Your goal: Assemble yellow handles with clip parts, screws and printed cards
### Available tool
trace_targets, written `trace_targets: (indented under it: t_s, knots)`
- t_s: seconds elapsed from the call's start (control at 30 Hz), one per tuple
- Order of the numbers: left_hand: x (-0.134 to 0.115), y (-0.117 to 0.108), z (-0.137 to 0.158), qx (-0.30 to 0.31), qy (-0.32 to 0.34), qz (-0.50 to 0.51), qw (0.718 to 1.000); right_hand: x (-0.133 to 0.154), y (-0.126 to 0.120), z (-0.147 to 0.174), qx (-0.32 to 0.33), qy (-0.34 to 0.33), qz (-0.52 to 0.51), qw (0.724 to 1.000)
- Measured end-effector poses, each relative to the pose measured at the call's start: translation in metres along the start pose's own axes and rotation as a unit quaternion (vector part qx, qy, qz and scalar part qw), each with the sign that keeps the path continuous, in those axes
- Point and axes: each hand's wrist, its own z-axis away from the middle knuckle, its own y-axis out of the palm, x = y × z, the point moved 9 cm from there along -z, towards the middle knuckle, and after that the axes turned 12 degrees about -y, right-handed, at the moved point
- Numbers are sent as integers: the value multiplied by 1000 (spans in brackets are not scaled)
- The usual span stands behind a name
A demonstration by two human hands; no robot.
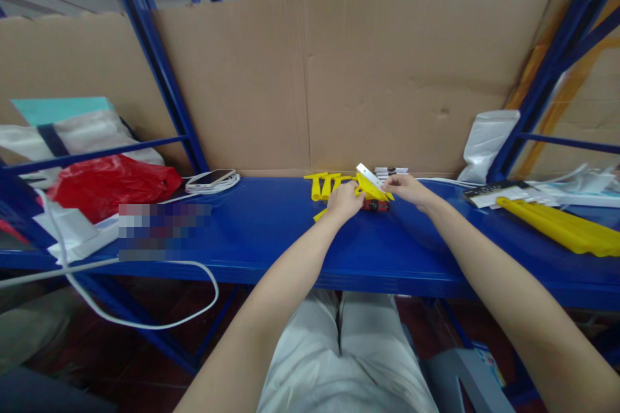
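Note:
My left hand is closed on a yellow plastic piece with a flared end, over the middle of the blue shelf. The fingers of my right hand are pinched together at the right end of that piece; whether they grip it or something small is hidden. Just behind lies a small white block with a dark mark, tilted. Beneath the yellow piece a red and black object shows in part. Several yellow T-shaped plastic pieces stand side by side to the left of my left hand.
A cardboard sheet walls off the back of the blue shelf. On the left are a red plastic bag, a phone on a coiled white cable, and a loose cable. Yellow long parts lie at right.

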Motion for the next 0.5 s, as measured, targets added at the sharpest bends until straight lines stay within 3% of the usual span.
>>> trace_targets:
  t_s: [0.3, 0.5]
  knots:
    - [-1, -1, 3, -1, -1, -25, 1000, 5, 0, -1, 7, -37, 16, 999]
    - [-11, -3, 9, 4, 60, -51, 997, 4, 3, -2, 24, -36, -3, 999]
